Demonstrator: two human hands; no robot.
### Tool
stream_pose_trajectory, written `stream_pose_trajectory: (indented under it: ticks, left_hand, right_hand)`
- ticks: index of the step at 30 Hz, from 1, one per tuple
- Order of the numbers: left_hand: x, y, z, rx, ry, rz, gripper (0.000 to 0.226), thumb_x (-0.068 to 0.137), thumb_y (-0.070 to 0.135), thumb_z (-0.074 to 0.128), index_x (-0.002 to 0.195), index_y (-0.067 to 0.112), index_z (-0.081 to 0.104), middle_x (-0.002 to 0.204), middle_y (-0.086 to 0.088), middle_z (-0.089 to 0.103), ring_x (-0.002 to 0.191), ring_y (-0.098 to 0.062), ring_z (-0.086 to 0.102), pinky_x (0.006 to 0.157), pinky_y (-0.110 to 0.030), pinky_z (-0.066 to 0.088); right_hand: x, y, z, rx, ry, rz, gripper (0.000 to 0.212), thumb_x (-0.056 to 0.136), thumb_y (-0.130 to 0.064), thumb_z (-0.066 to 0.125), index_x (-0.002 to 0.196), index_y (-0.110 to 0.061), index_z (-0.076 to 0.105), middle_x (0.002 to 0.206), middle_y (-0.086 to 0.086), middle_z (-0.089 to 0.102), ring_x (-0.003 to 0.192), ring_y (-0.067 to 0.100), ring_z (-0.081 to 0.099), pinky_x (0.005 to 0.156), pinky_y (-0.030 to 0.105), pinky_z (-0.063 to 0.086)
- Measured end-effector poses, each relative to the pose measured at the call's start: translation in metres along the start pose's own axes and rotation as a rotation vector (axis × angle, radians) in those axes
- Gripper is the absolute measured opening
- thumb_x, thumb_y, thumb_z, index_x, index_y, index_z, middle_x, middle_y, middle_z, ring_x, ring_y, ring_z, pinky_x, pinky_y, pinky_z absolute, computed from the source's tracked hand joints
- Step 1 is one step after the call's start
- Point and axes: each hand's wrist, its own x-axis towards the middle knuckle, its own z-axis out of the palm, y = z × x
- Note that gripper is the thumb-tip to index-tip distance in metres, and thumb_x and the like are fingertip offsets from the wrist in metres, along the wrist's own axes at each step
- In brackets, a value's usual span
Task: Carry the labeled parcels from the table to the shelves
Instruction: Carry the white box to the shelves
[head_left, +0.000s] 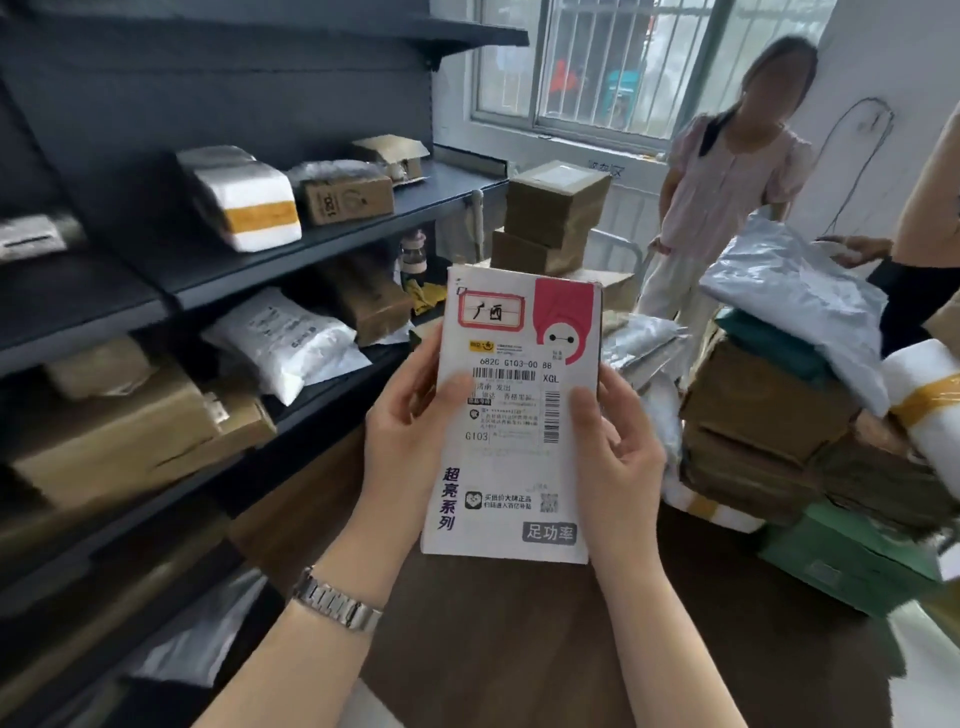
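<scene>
Brown wooden table top (519, 649) fills the lower centre below my forearms; dark grey metal shelving (322, 239) runs along the left, and a barred window (623, 67) closes the far wall. My left hand (410, 431) and my right hand (618, 441) each clasp a long edge of the flat white labelled parcel with a pink printed corner (514, 415), thumbs on its face, holding it upright above the table, clear of the shelves. A steel watch (337, 605) circles my left wrist. Shelves already carry a white foam box with a yellow tape band (249, 202), a small brown carton (348, 200) and a white padded bag (283, 343). To the right, stacked brown cardboard boxes (758, 415) under a silver plastic mailer (795, 301) crowd the table. A second person in pale pink clothes (727, 187) stands by the window. Lower shelf contents are blurred; the fine label print is illegible.
</scene>
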Motion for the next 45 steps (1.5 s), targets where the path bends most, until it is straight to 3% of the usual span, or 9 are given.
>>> stream_pose_trajectory:
  ticks: [3, 8, 11, 17, 21, 30, 36, 39, 45]
  left_hand:
    - [-0.033, 0.019, -0.02, 0.014, 0.117, 0.031, 0.047, 0.086, 0.024, 0.075, 0.128, 0.045, 0.068, 0.122, 0.006, 0.08, 0.109, -0.018, 0.078, 0.077, -0.028, 0.064]
    - [-0.1, 0.068, -0.066, 0.021, 0.284, 0.125, 0.045, 0.087, 0.023, 0.077, 0.12, 0.053, 0.072, 0.117, 0.008, 0.082, 0.104, -0.016, 0.079, 0.073, -0.025, 0.064]
    - [-0.146, 0.099, -0.098, 0.029, 0.387, 0.177, 0.052, 0.082, 0.028, 0.081, 0.13, 0.045, 0.069, 0.121, 0.004, 0.081, 0.106, -0.018, 0.079, 0.075, -0.027, 0.064]
    - [-0.257, 0.168, -0.163, 0.064, 0.559, 0.281, 0.04, 0.08, 0.031, 0.081, 0.116, 0.05, 0.076, 0.117, 0.003, 0.082, 0.104, -0.02, 0.08, 0.073, -0.027, 0.064]
    - [-0.356, 0.217, -0.222, 0.101, 0.664, 0.34, 0.036, 0.08, 0.028, 0.078, 0.107, 0.052, 0.079, 0.114, 0.004, 0.083, 0.102, -0.018, 0.08, 0.071, -0.026, 0.064]
    - [-0.585, 0.299, -0.329, 0.199, 0.961, 0.381, 0.039, 0.093, 0.018, 0.074, 0.11, 0.052, 0.077, 0.118, 0.002, 0.082, 0.107, -0.021, 0.079, 0.076, -0.029, 0.064]
    - [-0.697, 0.337, -0.375, 0.251, 1.197, 0.477, 0.04, 0.093, 0.016, 0.071, 0.123, 0.043, 0.075, 0.122, 0.0, 0.081, 0.109, -0.021, 0.078, 0.076, -0.028, 0.064]
    - [-0.734, 0.348, -0.403, 0.257, 1.284, 0.503, 0.043, 0.097, 0.012, 0.066, 0.135, 0.033, 0.069, 0.124, -0.002, 0.08, 0.111, -0.023, 0.077, 0.076, -0.029, 0.064]
    - [-0.775, 0.378, -0.474, 0.29, 1.419, 0.505, 0.044, 0.096, 0.017, 0.068, 0.129, 0.044, 0.07, 0.121, 0.003, 0.081, 0.106, -0.021, 0.079, 0.073, -0.031, 0.065]
  right_hand:
    - [-0.019, -0.007, 0.017, 0.021, -0.115, 0.025, 0.037, 0.103, -0.019, 0.06, 0.139, -0.014, 0.06, 0.109, -0.011, 0.081, 0.099, 0.017, 0.079, 0.075, 0.031, 0.065]
    - [-0.069, -0.027, 0.066, 0.047, -0.316, 0.043, 0.037, 0.1, -0.028, 0.062, 0.137, -0.02, 0.063, 0.111, -0.008, 0.081, 0.099, 0.017, 0.079, 0.072, 0.031, 0.065]
    - [-0.108, -0.041, 0.1, 0.06, -0.449, 0.057, 0.037, 0.1, -0.031, 0.062, 0.136, -0.023, 0.063, 0.113, -0.004, 0.081, 0.1, 0.02, 0.079, 0.071, 0.032, 0.065]
    - [-0.21, -0.074, 0.172, 0.129, -0.67, 0.1, 0.034, 0.101, -0.028, 0.06, 0.134, -0.023, 0.065, 0.111, -0.001, 0.082, 0.101, 0.024, 0.079, 0.077, 0.042, 0.066]
    - [-0.316, -0.097, 0.223, 0.185, -0.811, 0.148, 0.028, 0.103, -0.026, 0.058, 0.13, -0.026, 0.068, 0.106, -0.001, 0.083, 0.094, 0.022, 0.08, 0.068, 0.031, 0.065]
    - [-0.55, -0.132, 0.318, 0.27, -1.066, 0.275, 0.023, 0.102, -0.023, 0.061, 0.118, -0.034, 0.073, 0.098, -0.013, 0.083, 0.082, 0.01, 0.08, 0.057, 0.018, 0.059]
    - [-0.67, -0.159, 0.37, 0.315, -1.318, 0.312, 0.027, 0.102, -0.025, 0.06, 0.125, -0.036, 0.07, 0.102, -0.015, 0.081, 0.085, 0.01, 0.079, 0.06, 0.019, 0.06]
    - [-0.713, -0.166, 0.399, 0.331, -1.413, 0.319, 0.031, 0.102, -0.025, 0.058, 0.111, -0.05, 0.074, 0.103, -0.014, 0.082, 0.087, 0.011, 0.079, 0.062, 0.021, 0.06]
    - [-0.784, -0.156, 0.476, 0.362, -1.517, 0.403, 0.027, 0.103, -0.027, 0.058, 0.118, -0.043, 0.073, 0.105, -0.014, 0.081, 0.09, 0.014, 0.08, 0.065, 0.024, 0.061]
